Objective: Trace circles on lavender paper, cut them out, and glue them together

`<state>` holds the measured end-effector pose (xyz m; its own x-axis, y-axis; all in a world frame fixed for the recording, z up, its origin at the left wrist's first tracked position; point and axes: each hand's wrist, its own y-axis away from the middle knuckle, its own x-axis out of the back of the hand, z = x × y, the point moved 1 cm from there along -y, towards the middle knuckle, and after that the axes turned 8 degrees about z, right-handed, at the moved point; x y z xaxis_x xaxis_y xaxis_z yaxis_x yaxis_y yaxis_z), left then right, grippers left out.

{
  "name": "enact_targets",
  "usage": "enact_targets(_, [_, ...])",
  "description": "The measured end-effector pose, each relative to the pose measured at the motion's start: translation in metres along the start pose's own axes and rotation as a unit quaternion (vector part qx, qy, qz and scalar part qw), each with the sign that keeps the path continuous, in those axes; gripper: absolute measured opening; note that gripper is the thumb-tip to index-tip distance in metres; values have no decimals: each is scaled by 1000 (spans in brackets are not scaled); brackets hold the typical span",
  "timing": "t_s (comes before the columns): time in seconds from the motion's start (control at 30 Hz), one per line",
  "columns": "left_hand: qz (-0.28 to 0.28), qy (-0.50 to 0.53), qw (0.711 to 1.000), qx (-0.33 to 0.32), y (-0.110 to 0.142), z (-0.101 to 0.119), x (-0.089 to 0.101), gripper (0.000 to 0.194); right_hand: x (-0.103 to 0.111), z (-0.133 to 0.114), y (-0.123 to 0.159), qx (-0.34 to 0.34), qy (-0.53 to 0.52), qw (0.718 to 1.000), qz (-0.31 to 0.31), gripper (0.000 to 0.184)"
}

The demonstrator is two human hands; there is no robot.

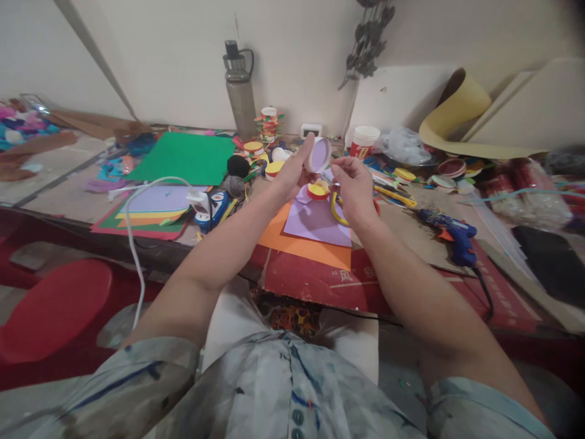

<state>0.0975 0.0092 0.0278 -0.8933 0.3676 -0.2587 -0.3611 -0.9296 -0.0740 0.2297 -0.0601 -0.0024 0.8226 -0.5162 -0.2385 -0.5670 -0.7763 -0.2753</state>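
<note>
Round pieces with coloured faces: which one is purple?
It's the purple round piece with the white rim, held up in the left hand. The yellow round piece just below it has a red edge instead.

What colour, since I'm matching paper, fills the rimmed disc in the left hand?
The rimmed disc is lavender inside, clearest in head view.

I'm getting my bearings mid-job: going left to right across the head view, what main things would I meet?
Red stool, green sheet, grey bottle, left hand, round purple-faced piece, right hand, blue glue gun, black flat object.
</note>
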Motion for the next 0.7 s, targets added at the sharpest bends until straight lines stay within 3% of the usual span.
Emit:
enact_targets(0.1, [-11, 45, 998, 32, 5, 2, -4, 74, 4, -2, -4, 116, 79, 990, -11, 22])
enact_targets(0.27, [2, 59, 998, 37, 15, 4, -11, 62, 11, -5, -9, 260, 205, 943, -18, 27])
enact_targets(0.57, [15, 148, 987, 57, 19, 3, -15, 38, 14, -5, -5, 316, 319, 893, -46, 49])
enact_targets(0.7, [-27, 124, 991, 47, 13, -7, -9, 29, 13, -3, -5, 308, 329, 892, -35, 53])
